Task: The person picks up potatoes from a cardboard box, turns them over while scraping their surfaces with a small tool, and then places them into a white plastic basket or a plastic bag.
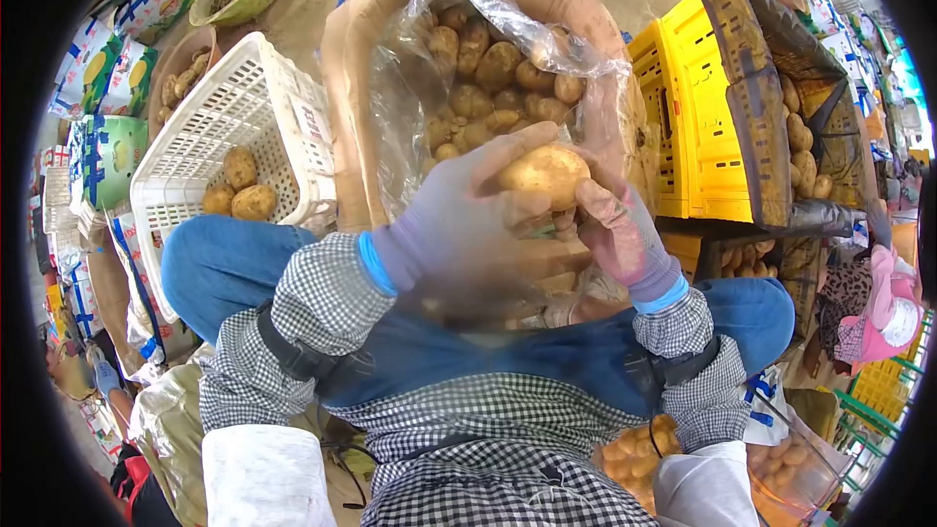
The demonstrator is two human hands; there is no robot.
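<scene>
We grip one tan, round potato (545, 174) in both gloved hands, left (459, 224) and right (620, 229), above the plastic-lined, still-heaped cardboard box (508, 88); the white plastic basket (244, 127) holds just three.

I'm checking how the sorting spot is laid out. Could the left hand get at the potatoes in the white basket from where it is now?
Probably yes. The white basket stands open-topped on the left, beside the left knee, with nothing over its potatoes. But the left hand is occupied holding a potato together with the right hand.
</scene>
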